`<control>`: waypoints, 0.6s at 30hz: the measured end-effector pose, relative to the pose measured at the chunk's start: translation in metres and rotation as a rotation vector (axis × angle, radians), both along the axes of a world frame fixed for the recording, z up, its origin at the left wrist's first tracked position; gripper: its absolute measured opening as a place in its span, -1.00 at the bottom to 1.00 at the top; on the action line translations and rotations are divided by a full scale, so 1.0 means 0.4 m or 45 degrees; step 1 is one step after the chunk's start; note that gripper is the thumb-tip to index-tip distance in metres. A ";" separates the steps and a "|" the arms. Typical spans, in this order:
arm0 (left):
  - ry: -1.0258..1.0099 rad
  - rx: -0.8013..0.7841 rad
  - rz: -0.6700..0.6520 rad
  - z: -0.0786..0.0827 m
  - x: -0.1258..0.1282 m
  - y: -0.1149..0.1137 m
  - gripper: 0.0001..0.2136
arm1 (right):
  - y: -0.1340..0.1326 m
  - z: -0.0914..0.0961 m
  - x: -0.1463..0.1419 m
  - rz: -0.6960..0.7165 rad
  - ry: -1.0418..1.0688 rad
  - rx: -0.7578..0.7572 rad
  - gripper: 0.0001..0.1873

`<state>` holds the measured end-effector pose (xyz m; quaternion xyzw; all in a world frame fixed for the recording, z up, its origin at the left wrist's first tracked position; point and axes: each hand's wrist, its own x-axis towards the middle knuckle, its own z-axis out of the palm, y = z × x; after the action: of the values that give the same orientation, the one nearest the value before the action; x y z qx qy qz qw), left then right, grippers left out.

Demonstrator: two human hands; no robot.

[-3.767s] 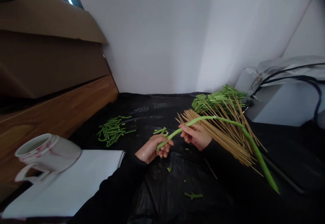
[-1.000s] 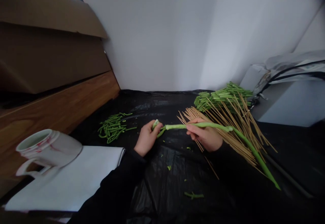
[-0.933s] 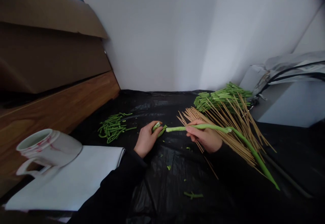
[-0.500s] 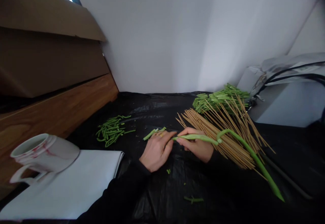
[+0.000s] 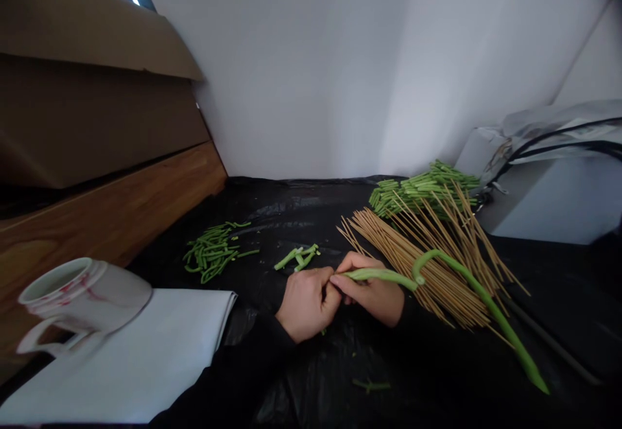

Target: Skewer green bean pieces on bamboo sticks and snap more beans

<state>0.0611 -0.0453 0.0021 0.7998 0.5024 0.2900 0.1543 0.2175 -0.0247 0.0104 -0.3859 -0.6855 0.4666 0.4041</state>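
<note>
From the head camera, both hands meet low in the middle over a black plastic sheet (image 5: 301, 212) that covers the table. The left hand (image 5: 308, 302) is curled into a loose fist, thumb and forefinger pinched onto the near end of a long green bean (image 5: 381, 275). The right hand (image 5: 374, 291) sits just beside it, touching it, fingers folded around the same bean a little further along. From the right hand the bean runs to the right, kinks upward, then arcs down over a fanned pile of bamboo skewers (image 5: 437, 273), and its far tip reaches the lower right of the sheet.

Behind the skewers, against the wall, lies a heap of cut bean lengths (image 5: 420, 188). A few short cut pieces (image 5: 299, 258) rest just beyond the left hand, and a larger scatter of thin bean trimmings (image 5: 211, 257) lies further left. Small green scraps dot the sheet near the black sleeves.

At lower left a white mug (image 5: 78, 296) with red marks stands tilted in view on a white sheet of paper (image 5: 146, 358). A cardboard box (image 5: 97, 98) sits above a wooden ledge (image 5: 121, 218) on the left. On the right stands a white box (image 5: 549, 208) with black cables draped over it.
</note>
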 end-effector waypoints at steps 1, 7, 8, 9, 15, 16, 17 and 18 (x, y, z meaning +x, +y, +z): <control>-0.142 -0.095 -0.058 0.003 0.001 0.000 -0.76 | 0.001 0.000 0.001 0.033 0.037 -0.053 -0.85; -0.979 -0.703 -0.290 0.014 0.005 0.008 -0.72 | 0.014 -0.019 -0.003 0.200 0.392 -0.321 -0.76; -1.082 -0.806 -0.300 0.013 0.006 0.009 -0.73 | 0.015 -0.021 -0.005 0.222 0.460 -0.362 -0.74; -1.185 -0.914 -0.322 0.012 0.006 0.010 -0.76 | 0.015 -0.022 -0.008 0.242 0.524 -0.395 -0.73; -1.739 -1.441 -0.609 0.016 -0.008 0.014 -0.80 | 0.014 -0.005 0.009 0.400 0.656 -0.514 -0.73; -1.829 -1.455 -0.624 0.021 -0.017 0.016 -0.78 | 0.015 0.000 0.016 0.434 0.637 -0.535 -0.73; -1.916 -1.436 -0.616 0.027 -0.027 0.020 -0.75 | 0.018 0.004 0.023 0.462 0.613 -0.552 -0.72; -1.993 -1.380 -0.584 0.033 -0.039 0.024 -0.73 | 0.021 0.006 0.028 0.478 0.586 -0.564 -0.71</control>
<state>0.0455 -0.0358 0.0155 0.2804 0.1555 0.4317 0.8431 0.2289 -0.0165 0.0130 -0.2164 -0.5180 0.7443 0.3619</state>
